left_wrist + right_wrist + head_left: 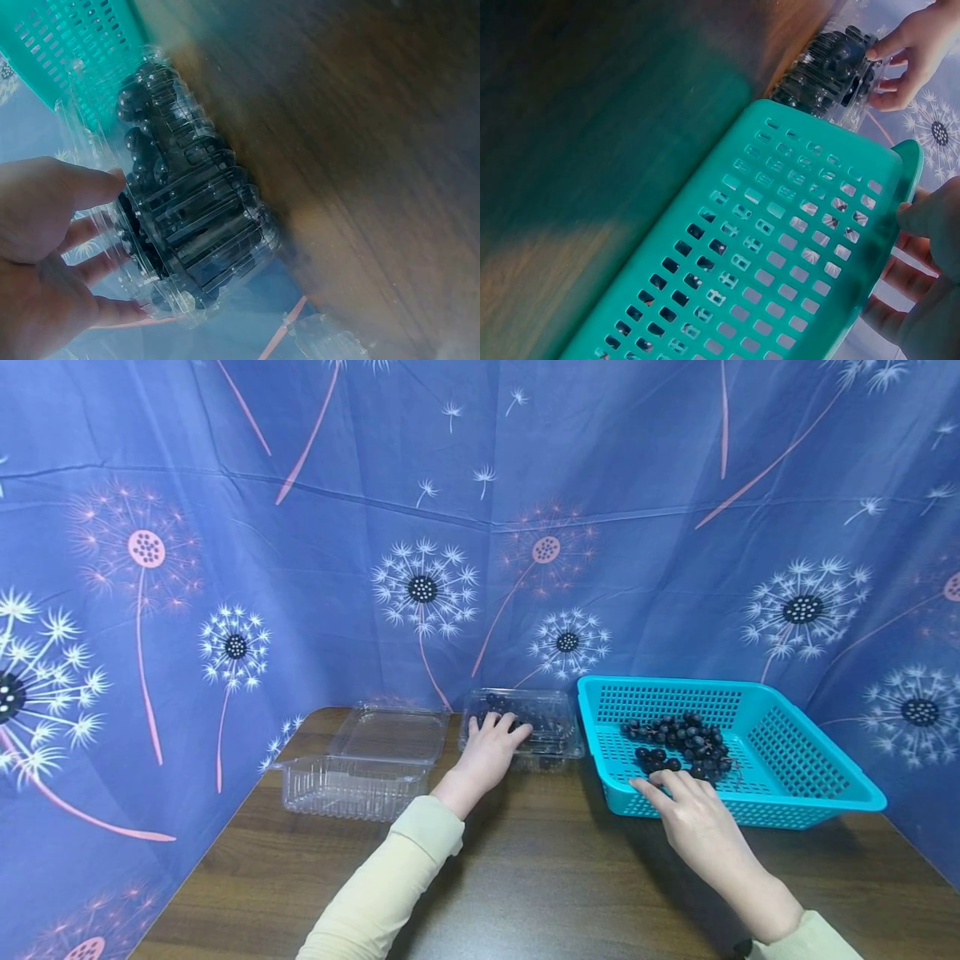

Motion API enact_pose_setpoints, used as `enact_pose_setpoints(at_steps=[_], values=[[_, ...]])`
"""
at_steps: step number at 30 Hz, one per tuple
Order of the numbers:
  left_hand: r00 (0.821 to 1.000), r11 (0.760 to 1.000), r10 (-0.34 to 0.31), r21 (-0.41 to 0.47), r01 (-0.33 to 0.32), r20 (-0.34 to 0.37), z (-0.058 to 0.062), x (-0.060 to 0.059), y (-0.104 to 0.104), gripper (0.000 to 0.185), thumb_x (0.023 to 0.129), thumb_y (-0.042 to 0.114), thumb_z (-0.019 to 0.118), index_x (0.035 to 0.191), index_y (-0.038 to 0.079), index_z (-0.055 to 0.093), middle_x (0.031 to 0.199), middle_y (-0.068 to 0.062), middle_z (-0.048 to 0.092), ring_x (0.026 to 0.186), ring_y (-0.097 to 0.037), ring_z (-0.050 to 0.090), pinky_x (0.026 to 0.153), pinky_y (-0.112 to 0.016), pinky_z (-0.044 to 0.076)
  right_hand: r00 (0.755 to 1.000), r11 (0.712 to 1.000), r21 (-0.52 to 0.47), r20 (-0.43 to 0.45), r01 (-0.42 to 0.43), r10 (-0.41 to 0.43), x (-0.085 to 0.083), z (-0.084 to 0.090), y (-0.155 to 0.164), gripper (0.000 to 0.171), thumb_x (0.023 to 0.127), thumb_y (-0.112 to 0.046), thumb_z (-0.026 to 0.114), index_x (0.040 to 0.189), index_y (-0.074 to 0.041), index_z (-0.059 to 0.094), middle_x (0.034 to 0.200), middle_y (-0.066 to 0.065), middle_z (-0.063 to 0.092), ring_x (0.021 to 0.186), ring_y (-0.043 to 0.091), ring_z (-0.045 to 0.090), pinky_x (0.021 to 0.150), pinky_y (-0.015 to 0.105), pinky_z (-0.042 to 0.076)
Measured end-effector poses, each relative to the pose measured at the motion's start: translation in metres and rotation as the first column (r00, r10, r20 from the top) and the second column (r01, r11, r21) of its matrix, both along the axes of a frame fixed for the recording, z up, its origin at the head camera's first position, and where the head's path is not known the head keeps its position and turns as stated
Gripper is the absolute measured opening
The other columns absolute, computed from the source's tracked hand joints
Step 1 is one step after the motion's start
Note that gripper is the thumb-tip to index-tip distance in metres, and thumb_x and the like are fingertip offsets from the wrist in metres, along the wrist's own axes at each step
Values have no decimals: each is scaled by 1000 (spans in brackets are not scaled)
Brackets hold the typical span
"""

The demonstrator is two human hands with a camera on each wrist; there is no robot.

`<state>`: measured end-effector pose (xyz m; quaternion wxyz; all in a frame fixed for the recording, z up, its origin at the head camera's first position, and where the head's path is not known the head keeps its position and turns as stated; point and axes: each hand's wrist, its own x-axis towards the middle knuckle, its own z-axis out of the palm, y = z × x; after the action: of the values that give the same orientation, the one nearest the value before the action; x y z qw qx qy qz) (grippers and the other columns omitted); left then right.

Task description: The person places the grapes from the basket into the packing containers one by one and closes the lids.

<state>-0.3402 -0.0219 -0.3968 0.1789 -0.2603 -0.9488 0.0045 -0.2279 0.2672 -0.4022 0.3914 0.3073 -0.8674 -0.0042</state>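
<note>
A brown wood table [540,885] stretches away from the viewer. Nearest, toward 4 o'clock, the right hand [697,827] is relaxed and free at the near rim of a turquoise perforated basket [795,747], its long axis running roughly 9 to 3 o'clock; round, blue-black grapes [693,739] cluster inside. Toward 8 sits a clear ribbed box [352,789], lid [390,735] laid back toward 12. At 6, the left hand [483,760], unclenched, fingers parted, touches a clear container [558,745] of grapes, lengthwise 9 to 3. Beyond hangs blue dandelion-print cloth [480,452].
</note>
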Motion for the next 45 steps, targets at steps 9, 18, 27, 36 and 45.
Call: enact_pose_setpoints(at_steps=[9,18,27,36,45], values=[[999,1000,7,10,-7,33,1,0,2,51,94,0,48,136,30,46,139,-7,44,129,-32,39,102,-63,32,1000,1000,-5,22,6,-6,2,1,1,43,76,6,48,114,-8,65,97,12,59,79,29,56,60,45,47],[997,1000,30,7,-30,66,5,2,5,55,93,0,50,138,30,44,141,-6,42,132,-31,36,104,-65,27,1000,1000,-22,24,8,-7,3,2,1,42,80,4,44,114,-9,65,98,13,59,80,29,57,56,40,45],[991,996,74,-51,-68,116,13,7,6,63,85,10,64,140,28,41,144,-7,41,134,-32,34,105,-66,25,999,1000,-10,42,25,-25,3,3,-2,53,65,13,62,113,-9,66,98,13,59,79,28,57,56,38,46],[994,991,77,-116,-68,75,27,23,7,45,90,23,59,133,23,49,138,-11,46,128,-32,39,104,-60,32,998,1000,1,64,-17,17,2,10,2,29,88,-2,50,111,-10,67,95,9,60,76,24,57,54,37,47],[1000,992,2,-125,-5,-25,42,47,0,39,85,27,64,123,20,54,119,-9,54,107,-30,50,86,-45,45,993,996,-40,78,-82,85,-1,19,2,50,102,-36,27,104,-6,67,91,5,64,80,21,63,62,38,54]])
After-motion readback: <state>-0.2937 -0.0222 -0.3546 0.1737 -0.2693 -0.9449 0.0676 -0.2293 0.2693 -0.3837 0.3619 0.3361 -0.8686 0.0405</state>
